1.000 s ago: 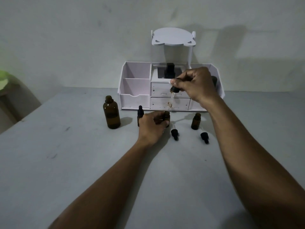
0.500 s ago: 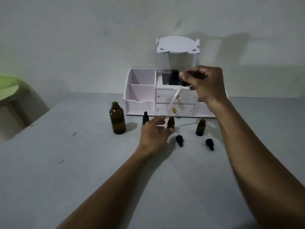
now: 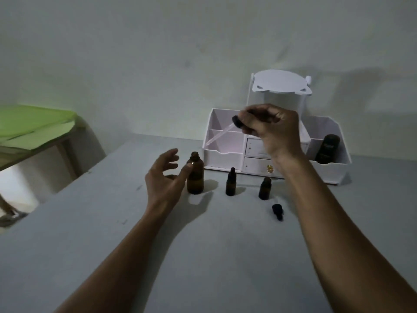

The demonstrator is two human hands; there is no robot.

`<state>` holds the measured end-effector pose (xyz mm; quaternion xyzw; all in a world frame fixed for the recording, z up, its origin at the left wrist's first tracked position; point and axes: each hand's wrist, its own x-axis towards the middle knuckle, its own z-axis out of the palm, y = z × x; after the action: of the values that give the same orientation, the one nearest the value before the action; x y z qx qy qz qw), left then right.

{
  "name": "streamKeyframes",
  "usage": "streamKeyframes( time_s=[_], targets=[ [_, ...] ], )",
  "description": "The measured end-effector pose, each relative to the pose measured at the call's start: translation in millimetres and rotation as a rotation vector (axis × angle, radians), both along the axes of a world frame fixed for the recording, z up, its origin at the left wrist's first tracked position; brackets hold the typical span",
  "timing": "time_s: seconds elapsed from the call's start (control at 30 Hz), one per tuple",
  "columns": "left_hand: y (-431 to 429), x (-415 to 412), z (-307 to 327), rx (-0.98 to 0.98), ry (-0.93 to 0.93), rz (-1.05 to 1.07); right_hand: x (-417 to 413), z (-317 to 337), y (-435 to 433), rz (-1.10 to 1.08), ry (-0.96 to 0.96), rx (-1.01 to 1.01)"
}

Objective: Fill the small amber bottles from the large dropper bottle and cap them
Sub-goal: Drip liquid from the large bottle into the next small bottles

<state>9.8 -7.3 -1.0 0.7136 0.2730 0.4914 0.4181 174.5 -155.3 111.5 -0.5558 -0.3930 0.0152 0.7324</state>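
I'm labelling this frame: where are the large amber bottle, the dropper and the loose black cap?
large amber bottle [image 3: 195, 180], head view, body.
dropper [image 3: 220, 134], head view, glass tube.
loose black cap [image 3: 277, 211], head view, middle.

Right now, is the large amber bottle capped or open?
Open: the large amber bottle has a bare mouth; the right hand holds the dropper aloft.
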Motion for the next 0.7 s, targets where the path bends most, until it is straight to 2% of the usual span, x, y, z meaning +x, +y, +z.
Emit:
streamKeyframes(
  time_s=[0.13,0.27,0.43,0.6,0.7],
  targets=[
    [18,2,-17,-0.178,0.047,-0.151,-15,-9,27,-0.003,-0.024,-0.038],
    [20,6,-18,-0.15,0.116,-0.255,-11,-12,35,-0.041,-0.058,-0.092],
    [16,6,-18,-0.148,0.109,-0.308,-10,-15,42,-0.048,-0.111,-0.147],
    [18,5,-20,-0.148,0.127,-0.287,-19,-6,57,-0.04,-0.261,-0.195],
    [16,5,-19,-0.162,0.123,-0.288,-25,-11,69,-0.012,-0.366,-0.31]
  ],
)
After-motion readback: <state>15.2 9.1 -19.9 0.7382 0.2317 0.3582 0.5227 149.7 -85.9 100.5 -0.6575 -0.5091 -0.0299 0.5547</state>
